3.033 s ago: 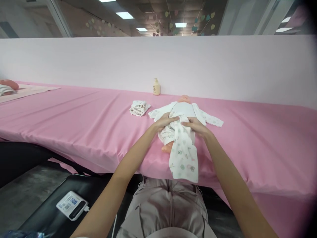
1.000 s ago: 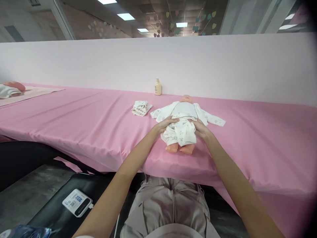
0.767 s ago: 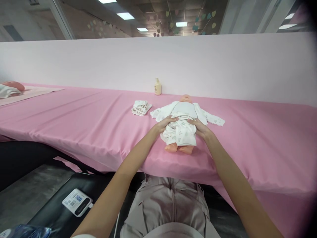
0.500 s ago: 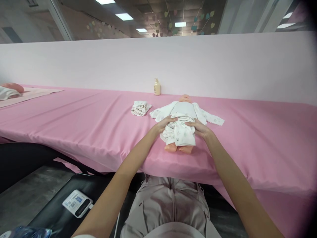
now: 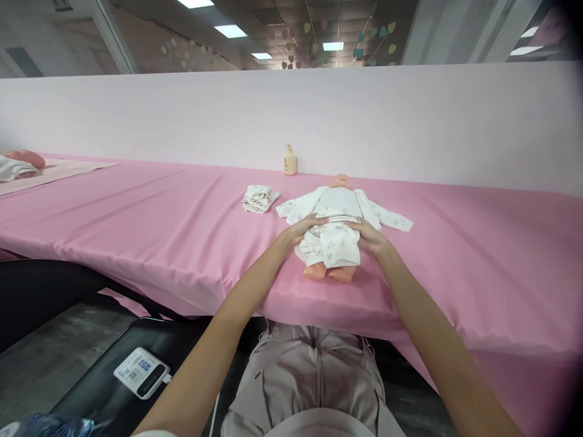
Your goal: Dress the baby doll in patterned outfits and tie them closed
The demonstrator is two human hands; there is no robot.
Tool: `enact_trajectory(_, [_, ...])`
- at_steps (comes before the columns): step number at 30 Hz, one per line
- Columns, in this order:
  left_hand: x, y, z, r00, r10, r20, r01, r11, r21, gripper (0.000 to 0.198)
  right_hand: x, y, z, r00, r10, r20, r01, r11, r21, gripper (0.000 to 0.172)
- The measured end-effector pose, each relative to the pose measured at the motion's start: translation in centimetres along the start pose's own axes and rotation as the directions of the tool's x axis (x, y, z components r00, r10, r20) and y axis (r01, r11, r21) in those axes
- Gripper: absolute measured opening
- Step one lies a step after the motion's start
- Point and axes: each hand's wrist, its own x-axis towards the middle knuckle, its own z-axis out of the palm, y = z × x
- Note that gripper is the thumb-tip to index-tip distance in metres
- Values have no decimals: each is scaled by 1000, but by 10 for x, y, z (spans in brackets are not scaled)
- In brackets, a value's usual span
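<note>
Left hand (image 5: 304,227): fingers curled over the waist edge of the printed trousers (image 5: 334,246), gripping the fabric on the doll's (image 5: 340,181) near-left side.

Right hand (image 5: 368,235): same hold on the opposite side of the waistband, fingers bent onto the cloth. Thumbs are hidden under the fabric, so the pinch is probably closed but is not seen directly.

Trousers lie between the two hands, bunched over the doll's hips and thighs. The waist edge sits just below the white jacket (image 5: 392,220). Both bare feet (image 5: 328,272) stick out of the lower end, towards the person.

The doll lies on its back on the pink worktop (image 5: 159,218), head away from the person, jacket sleeves spread to both sides.

A folded cloth (image 5: 259,198) sits near the doll, beyond and to the left of the left hand. A pump bottle (image 5: 289,161) stands against the back wall behind it.

Against 3.0 s ago: one trouser leg then hung long over the worktop edge and only part of one foot showed. Now the fabric is gathered up on the legs and nothing hangs over.

Against 0.5 s ago: hands and trousers nearly unchanged.
</note>
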Motion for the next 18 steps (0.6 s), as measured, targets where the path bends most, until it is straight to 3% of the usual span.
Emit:
enact_trajectory(5, [-4,4,-5,994,-81,-72,86,994,63,32,1,3,2,994,-17,-110,18,1000,6,30])
enact_trajectory(8, [-3,4,-5,995,-70,-74,73,996,45,44,-3,-1,4,1000,-22,-11,22,999,-40,39])
enact_trajectory(11, [3,0,-4,1000,9,-29,-10,999,-40,42,-6,-4,5,993,32,114,-21,995,-100,54])
enact_trajectory(14, [8,-4,-5,1000,22,16,-20,990,-139,31,-4,-2,5,996,57,64,-51,994,-94,53])
enact_trajectory(18, [8,-5,-6,997,-66,35,69,991,-116,29,3,6,3,1000,1,17,-1,1000,16,43])
